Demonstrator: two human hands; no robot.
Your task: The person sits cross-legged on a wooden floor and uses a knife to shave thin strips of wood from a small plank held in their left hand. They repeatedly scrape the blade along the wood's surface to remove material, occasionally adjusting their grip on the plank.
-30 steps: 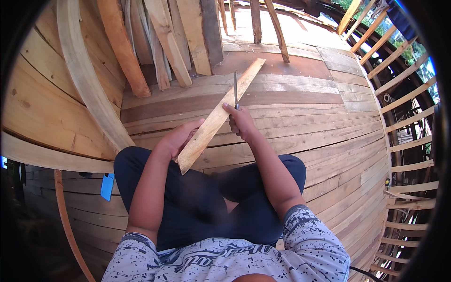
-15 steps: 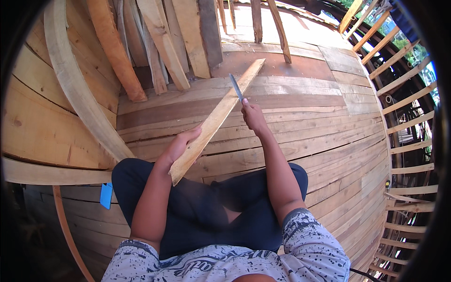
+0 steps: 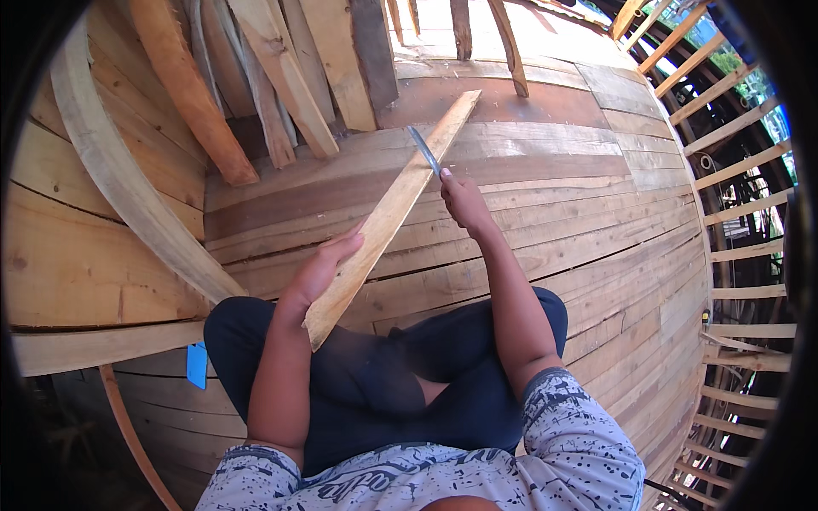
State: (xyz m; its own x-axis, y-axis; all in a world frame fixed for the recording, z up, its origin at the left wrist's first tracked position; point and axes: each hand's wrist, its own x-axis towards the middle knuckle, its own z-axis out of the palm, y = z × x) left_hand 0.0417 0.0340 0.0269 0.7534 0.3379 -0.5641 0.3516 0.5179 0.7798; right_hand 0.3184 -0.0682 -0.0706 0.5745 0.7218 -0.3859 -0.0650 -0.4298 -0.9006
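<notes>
A long, pale wooden plank (image 3: 388, 223) slants from above my lap up to the right, its far end tapering over a brown board. My left hand (image 3: 331, 262) grips it near the lower end, thumb along the edge and the other fingers hidden behind it. In my right hand (image 3: 464, 203) is a knife (image 3: 424, 151), its handle wrapped by my fingers. The blade lies across the plank's upper part and points to the upper left. Small pale shavings show beside the blade.
I sit cross-legged on a plank floor (image 3: 545, 230). Curved timber ribs (image 3: 128, 179) and upright boards (image 3: 345, 60) stand at the left and far left. A slatted wooden frame (image 3: 745, 255) runs along the right. A blue flat object (image 3: 197, 365) is beside my left knee.
My right hand has shifted slightly up, and the knife blade is tilted further left across the plank. My left hand keeps its hold. The whole view has shifted a little.
</notes>
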